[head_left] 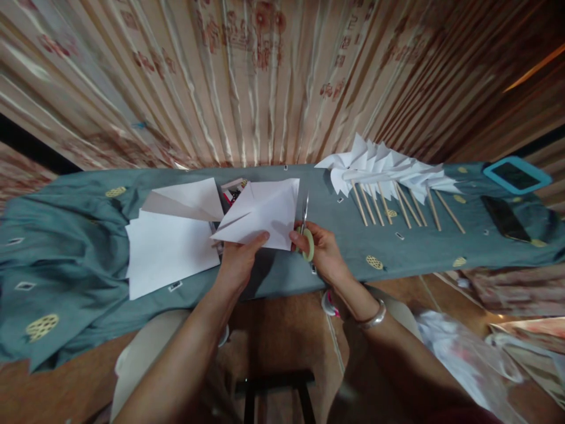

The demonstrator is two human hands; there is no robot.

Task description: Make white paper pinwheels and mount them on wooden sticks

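Note:
My left hand (242, 253) grips the near edge of a white sheet of paper (269, 209), thumb on top. The sheet is creased and has slits cut in from its left side. In my right hand (320, 247) is a pair of scissors (308, 241) with pale green handles, its blades pointing away from me beside the sheet's right edge. My right thumb also lies near the sheet's lower right corner; whether it pinches the paper I cannot tell. Left of the sheet lies a stack of white paper (172, 247), with a folded sheet (185, 200) on its far side.
Several white paper pinwheels (384, 168) on wooden sticks (404, 206) lie at the table's back right. Beyond them are a blue-framed tablet (516, 175) and a dark phone (504, 218). A small colourful box (233, 191) sits partly behind the sheet. A curtain (265, 88) hangs behind the green cloth (353, 259).

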